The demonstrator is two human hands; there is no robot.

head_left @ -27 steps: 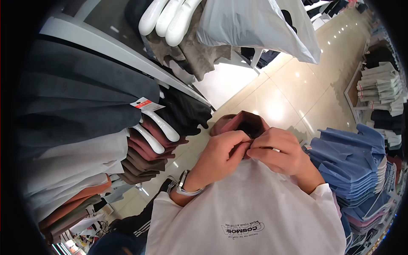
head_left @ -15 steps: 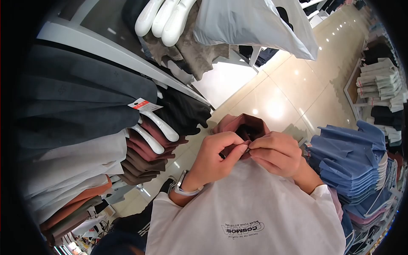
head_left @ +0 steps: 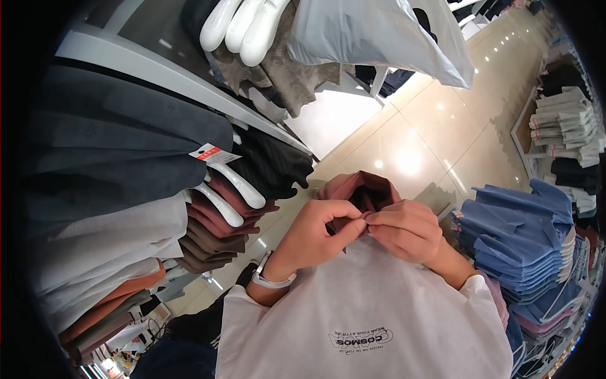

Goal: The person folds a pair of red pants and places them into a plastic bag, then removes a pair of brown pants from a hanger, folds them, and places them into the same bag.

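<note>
A dusty-pink shirt (head_left: 360,183) hangs in front of my chest, its dark opening facing up toward me. My left hand (head_left: 319,234), with a light watch (head_left: 273,278) on the wrist, pinches the edge of the shirt between thumb and forefinger. From the other side my right hand (head_left: 407,230) pinches the same edge, the fingertips of both hands nearly touching. Any small part between the fingertips is hidden. Below the hands is the white T-shirt (head_left: 303,322) that I wear, with black print on it.
Dark, white and brown garments hang on a rack (head_left: 158,82) at the left, with white hangers (head_left: 237,183) and a red-and-white tag (head_left: 214,153). A grey plastic bag (head_left: 379,38) hangs ahead. Blue shirts (head_left: 517,234) hang at the right. Tiled floor (head_left: 410,139) lies beyond my hands.
Both hands have shifted slightly left, still pinching the shirt's edge. My fingertips have closed in a little, and the watch wrist has moved slightly left.
</note>
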